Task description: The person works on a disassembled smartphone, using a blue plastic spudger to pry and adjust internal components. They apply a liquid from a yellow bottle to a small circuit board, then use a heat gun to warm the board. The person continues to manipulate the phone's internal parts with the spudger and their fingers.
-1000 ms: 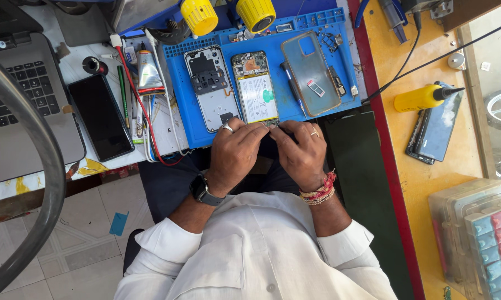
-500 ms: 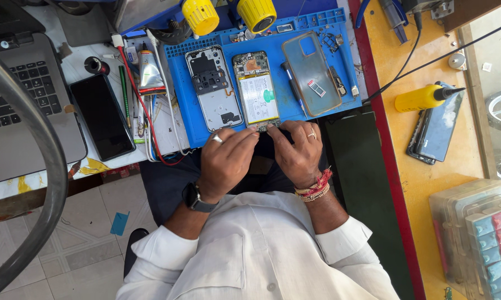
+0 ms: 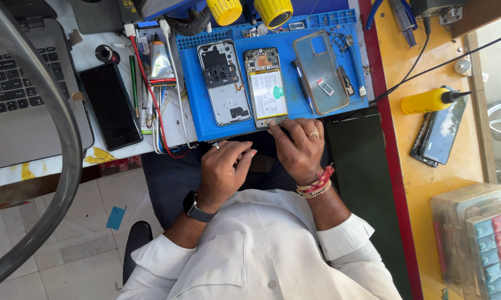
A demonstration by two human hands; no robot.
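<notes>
A blue work mat [image 3: 206,119] lies on the bench in front of me. On it lie a phone frame with its back off [image 3: 225,83], an opened phone showing its battery [image 3: 267,89] and a clear phone case [image 3: 320,69]. My right hand [image 3: 297,147], with a ring and thread bracelets, pinches the near end of the opened phone at the mat's front edge. My left hand [image 3: 225,166], with a wristwatch, hovers just below the mat, fingers curled in. Nothing shows in it.
A black phone [image 3: 110,105] and a laptop [image 3: 17,94] lie at the left, with a glue tube [image 3: 161,61] and cables between them and the mat. On the yellow table at the right are a yellow tool [image 3: 428,101], another phone [image 3: 442,133] and a plastic parts box [image 3: 478,233].
Both hands were together over my lap. They have parted, and my right hand has reached forward to the opened phone's near end.
</notes>
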